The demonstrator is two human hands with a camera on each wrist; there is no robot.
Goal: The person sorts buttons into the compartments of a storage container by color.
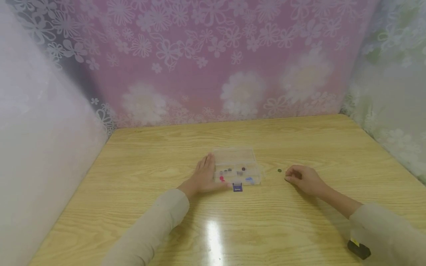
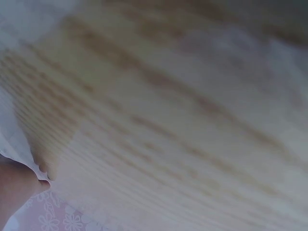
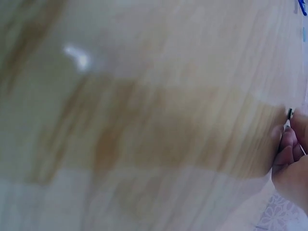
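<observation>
A clear plastic compartment box (image 1: 237,173) stands on the table with its clear lid (image 1: 234,155) raised at the back. Small dark, red and blue pieces lie in its compartments. My left hand (image 1: 204,177) rests against the box's left side, fingers straight, the thumb stretched along the front by a purple latch (image 1: 237,187). To the right of the box, my right hand (image 1: 304,179) pinches a small dark disc (image 3: 289,114) between thumb and fingertips, low over the table. Just left of those fingertips lies a small green disc (image 1: 279,170). In the left wrist view only part of the left hand (image 2: 19,187) shows.
The wood-grain table (image 1: 159,147) meets a pink flowered curtain (image 1: 199,74) at the back, with pale sheets on both sides. A black object with a yellow mark (image 1: 358,249) lies near the right forearm.
</observation>
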